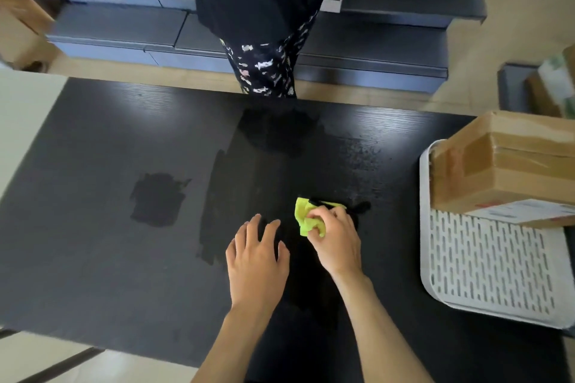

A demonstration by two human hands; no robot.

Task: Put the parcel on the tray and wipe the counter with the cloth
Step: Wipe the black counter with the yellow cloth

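Note:
A brown cardboard parcel (510, 168) wrapped in clear tape rests on the far part of a white slotted tray (485, 274) at the right of the black counter (93, 242). My right hand (337, 239) is closed on a bunched yellow-green cloth (306, 218) pressed onto the counter near its middle. Just to the left of it, my left hand (256, 258) lies flat on the counter with fingers spread, holding nothing. Darker wet-looking patches streak the counter around the cloth and to the left.
A person in dark clothes (264, 25) stands at the far side of the counter. Grey shelving (124, 28) with small boxes runs behind. More cardboard boxes (553, 87) sit at the far right. The counter's near edge is just below my forearms.

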